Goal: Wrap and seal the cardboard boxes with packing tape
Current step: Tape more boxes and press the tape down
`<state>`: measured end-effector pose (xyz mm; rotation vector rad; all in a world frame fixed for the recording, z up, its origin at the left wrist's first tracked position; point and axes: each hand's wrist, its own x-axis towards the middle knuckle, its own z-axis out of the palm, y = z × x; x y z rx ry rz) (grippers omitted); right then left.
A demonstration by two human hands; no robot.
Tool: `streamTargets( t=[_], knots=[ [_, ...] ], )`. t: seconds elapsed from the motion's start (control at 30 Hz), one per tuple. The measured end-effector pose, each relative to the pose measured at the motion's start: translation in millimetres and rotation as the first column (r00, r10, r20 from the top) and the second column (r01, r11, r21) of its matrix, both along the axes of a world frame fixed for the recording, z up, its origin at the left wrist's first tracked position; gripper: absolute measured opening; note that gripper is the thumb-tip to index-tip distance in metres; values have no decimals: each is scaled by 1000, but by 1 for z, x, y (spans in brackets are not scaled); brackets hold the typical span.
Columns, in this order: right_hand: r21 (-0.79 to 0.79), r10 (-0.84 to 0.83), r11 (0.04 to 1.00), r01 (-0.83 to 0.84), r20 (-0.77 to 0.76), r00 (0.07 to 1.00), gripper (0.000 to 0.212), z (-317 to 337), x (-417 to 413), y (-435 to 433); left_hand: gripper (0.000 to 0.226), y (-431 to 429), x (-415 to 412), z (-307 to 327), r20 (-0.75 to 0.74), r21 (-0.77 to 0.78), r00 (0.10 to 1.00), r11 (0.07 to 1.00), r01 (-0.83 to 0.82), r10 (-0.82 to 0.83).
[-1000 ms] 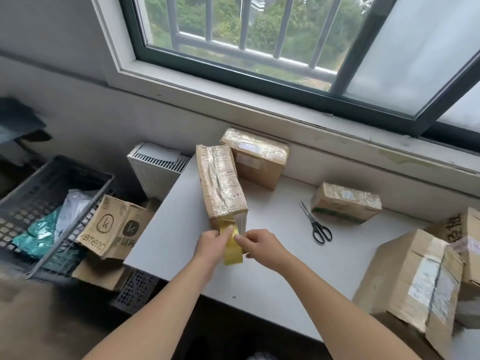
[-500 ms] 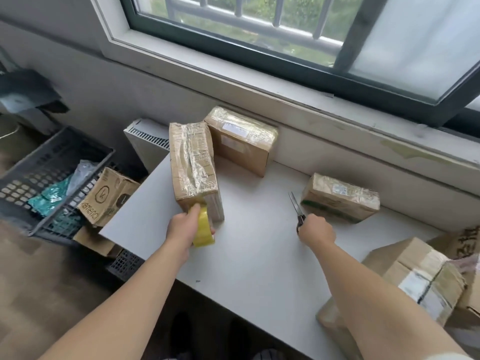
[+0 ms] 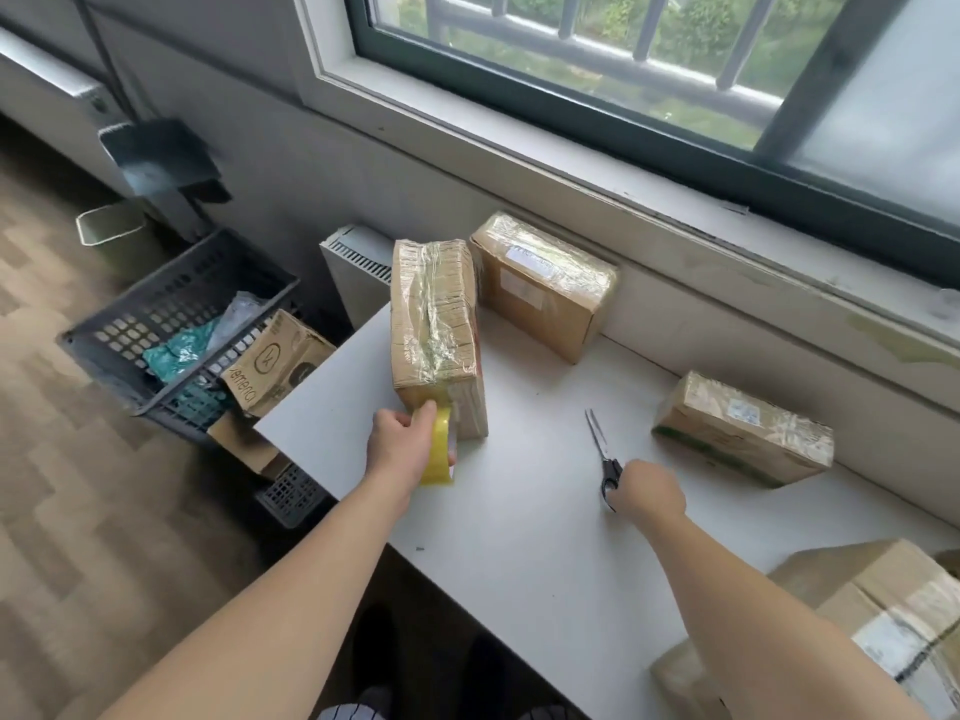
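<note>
While tape (image 3: 440, 450) in hand (image 3: 399, 442), "xemeno" carton (image 3: 275, 363).

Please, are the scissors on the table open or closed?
Closed: the black-handled steel scissors show both blades together as one narrow point.

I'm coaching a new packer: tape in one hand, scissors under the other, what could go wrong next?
The tall box stands on a narrow side near the left edge of the table; tugging the tape roll held by the left hand could topple it. The right hand grips the scissors; cutting tape close to the other hand could nick it.
</note>
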<state>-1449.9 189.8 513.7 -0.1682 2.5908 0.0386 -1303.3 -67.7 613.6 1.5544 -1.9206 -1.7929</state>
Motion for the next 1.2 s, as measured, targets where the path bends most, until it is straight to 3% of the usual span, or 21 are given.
streamTargets(
  t=[0.07,0.13,0.27,0.4,0.67,0.93,1.2],
  knots=[
    [-50,95,994,-92,61,994,26,5,2,-12,32,-5,3,-6,12,-80,1000,997,20,-19],
    [-152,145,982,-114,217,965,21,11,1,-23,28,-8,6,-8,-2,-107,999,993,42,-43],
    [-398,211,917,13,514,831,16,34,-1,-24,22,-14,11,-7,-40,-87,997,995,55,-59],
    [-465,279,881,94,668,690,21,79,-5,-16,42,-28,14,-19,-82,-18,994,997,76,-77],
    [-442,537,830,-342,463,705,34,148,-3,-58,19,-32,16,-3,-43,-117,990,985,125,-131],
    [-378,549,826,-417,374,748,48,170,-14,-84,15,-43,24,-8,-88,-83,979,981,177,-184],
    [-262,629,777,-572,315,711,73,168,-11,-116,24,-47,30,-9,-124,-38,961,969,246,-249]
  ],
)
